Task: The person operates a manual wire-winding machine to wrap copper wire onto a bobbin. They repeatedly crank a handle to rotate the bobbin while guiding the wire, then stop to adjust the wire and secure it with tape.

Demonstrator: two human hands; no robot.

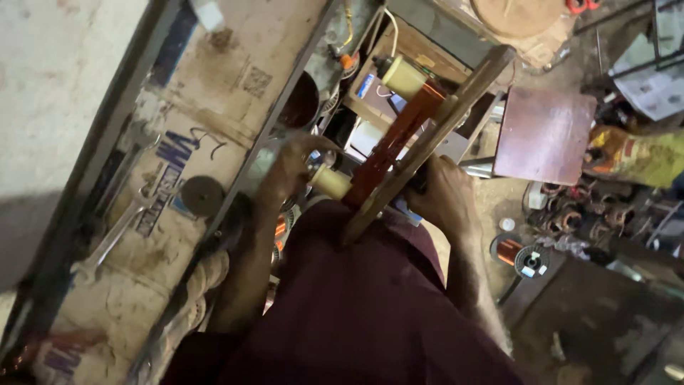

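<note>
A long wooden former [434,139] wound with copper-red wire [395,139] runs diagonally across the middle of the head view, with cream cylinders at its two ends [401,76]. My right hand [443,196] grips the wooden strip near its lower end. At the lower cream cylinder [331,182], my left hand [292,167] has its fingers curled on a small metal part; what it holds is blurred. A maroon shirt [363,306] fills the lower centre.
A cardboard-covered shelf with a spanner [114,235] and a dark disc [201,195] lies at left. A reddish board [545,135], a copper wire spool [514,253] and several wound coils [577,214] sit on the floor at right.
</note>
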